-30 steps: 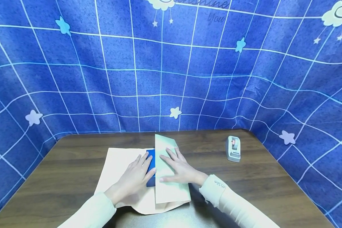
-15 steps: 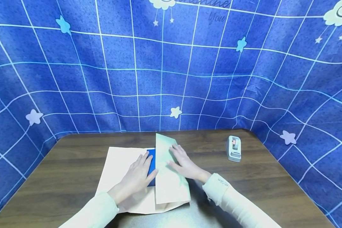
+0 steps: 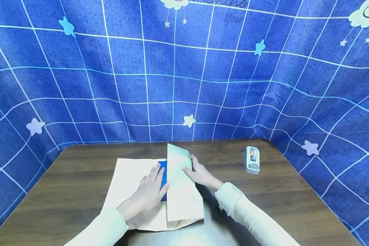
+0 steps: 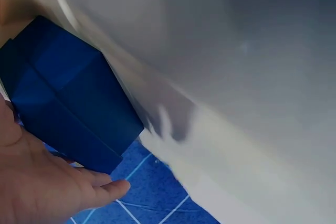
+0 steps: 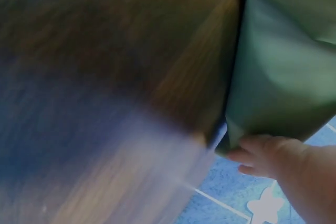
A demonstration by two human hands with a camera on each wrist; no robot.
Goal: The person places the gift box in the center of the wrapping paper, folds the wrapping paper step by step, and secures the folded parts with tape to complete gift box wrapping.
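Note:
A sheet of paper, cream inside point(image 3: 126, 174) and pale green outside point(image 3: 182, 205), lies under a blue box point(image 3: 164, 173). Its right part is folded up over the box, the green flap covering much of it. My left hand point(image 3: 146, 194) rests on the uncovered strip of the box, fingers extended. In the left wrist view the box point(image 4: 73, 93) shows beside the hand point(image 4: 47, 182). At the flap's right edge is my right hand point(image 3: 203, 174), thumb on top and fingers over the side. The right wrist view shows that hand point(image 5: 294, 163) gripping the green paper point(image 5: 283, 87) near a corner.
A small pale dispenser point(image 3: 252, 160) with a reddish part, perhaps for tape, stands at the back right of the brown wooden table point(image 3: 80, 177). A blue gridded curtain point(image 3: 160, 85) with stars and clouds hangs behind and beside the table.
My right hand has slid rightward from lying spread on the green flap to its right edge, its fingers now over the side. My left hand has stayed nearly in place.

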